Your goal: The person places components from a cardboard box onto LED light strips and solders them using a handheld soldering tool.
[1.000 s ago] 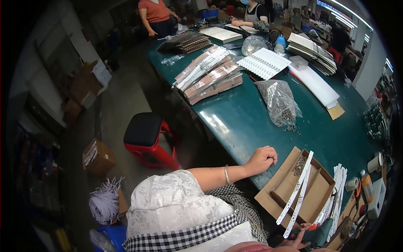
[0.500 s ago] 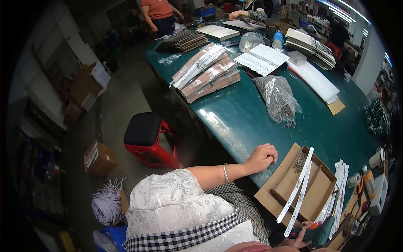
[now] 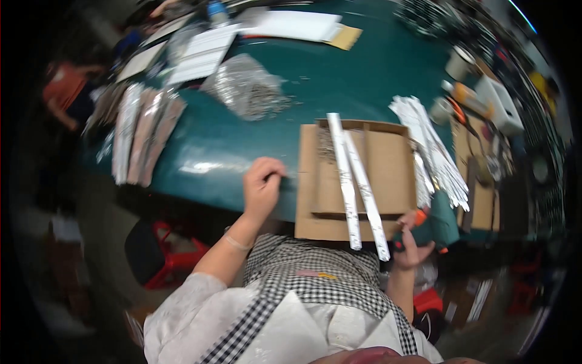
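My left hand (image 3: 263, 189) rests at the near edge of the green table, its fingers curled into a loose fist with nothing showing in them. At the lower right, my right hand (image 3: 413, 247) is around a dark green power drill (image 3: 444, 221) with orange parts; one finger stretches along it, and blur hides some of the grip. Between my hands lies an open cardboard box (image 3: 391, 167) with small screws (image 3: 326, 144) in its left compartment. Two white perforated strips (image 3: 344, 182) lie lengthwise across the box, their near ends jutting past its edge.
More white strips (image 3: 433, 148) lie right of the box, beside scissors (image 3: 464, 115), a bottle and a white container (image 3: 498, 104). A clear bag of screws (image 3: 245, 88) spills on the table (image 3: 339, 73). Wrapped bundles (image 3: 145, 133) are left; a red stool (image 3: 173, 249) stands below.
The view has swung right and down, so the box now sits near the middle. My left hand stays curled at the table edge; my right hand stays at the drill.
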Available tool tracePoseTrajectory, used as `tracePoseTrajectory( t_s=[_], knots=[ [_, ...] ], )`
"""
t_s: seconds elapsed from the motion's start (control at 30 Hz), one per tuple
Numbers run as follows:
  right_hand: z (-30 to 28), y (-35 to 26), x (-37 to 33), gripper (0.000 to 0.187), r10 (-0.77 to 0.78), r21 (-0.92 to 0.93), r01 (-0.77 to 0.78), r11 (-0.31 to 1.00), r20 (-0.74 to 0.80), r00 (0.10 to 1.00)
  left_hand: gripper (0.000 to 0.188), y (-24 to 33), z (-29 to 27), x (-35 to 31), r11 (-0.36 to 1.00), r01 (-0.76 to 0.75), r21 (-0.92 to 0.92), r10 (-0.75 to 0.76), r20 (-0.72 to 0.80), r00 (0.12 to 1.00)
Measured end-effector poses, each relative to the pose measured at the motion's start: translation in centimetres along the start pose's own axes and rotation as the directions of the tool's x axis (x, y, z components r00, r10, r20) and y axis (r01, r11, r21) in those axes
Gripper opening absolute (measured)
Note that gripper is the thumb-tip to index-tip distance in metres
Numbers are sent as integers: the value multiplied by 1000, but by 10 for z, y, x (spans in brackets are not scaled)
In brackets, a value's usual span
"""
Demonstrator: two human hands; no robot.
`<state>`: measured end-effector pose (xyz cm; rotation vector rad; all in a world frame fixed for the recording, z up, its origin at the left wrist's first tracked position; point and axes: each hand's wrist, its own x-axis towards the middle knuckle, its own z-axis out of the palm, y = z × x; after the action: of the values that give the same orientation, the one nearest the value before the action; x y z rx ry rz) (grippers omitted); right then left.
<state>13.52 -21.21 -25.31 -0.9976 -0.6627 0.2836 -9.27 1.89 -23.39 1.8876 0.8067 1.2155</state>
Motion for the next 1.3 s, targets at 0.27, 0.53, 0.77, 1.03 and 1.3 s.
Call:
tracePoseTrajectory(
  t_s=[0.27,0.53,0.77,1.03,1.3],
  knots=[
    [-6,-12,0,66,40,-34,-39,999,38,998,27,91,28,-9,866,-497,52,419,467,779],
    [-4,-13,1,68,68,-54,-66,996,36,997,35,87,58,-15,789,-614,-26,488,634,600],
    [-5,-10,0,69,33,-67,-29,997,50,998,29,71,64,-14,697,-713,-80,599,611,517],
    [-2,-8,-2,69,-7,-17,8,1000,84,996,21,82,38,-10,503,-852,-147,829,361,427],
    [-11,-2,-2,66,-41,-8,42,999,109,993,20,103,-67,4,517,-787,335,719,329,612]
  ],
)
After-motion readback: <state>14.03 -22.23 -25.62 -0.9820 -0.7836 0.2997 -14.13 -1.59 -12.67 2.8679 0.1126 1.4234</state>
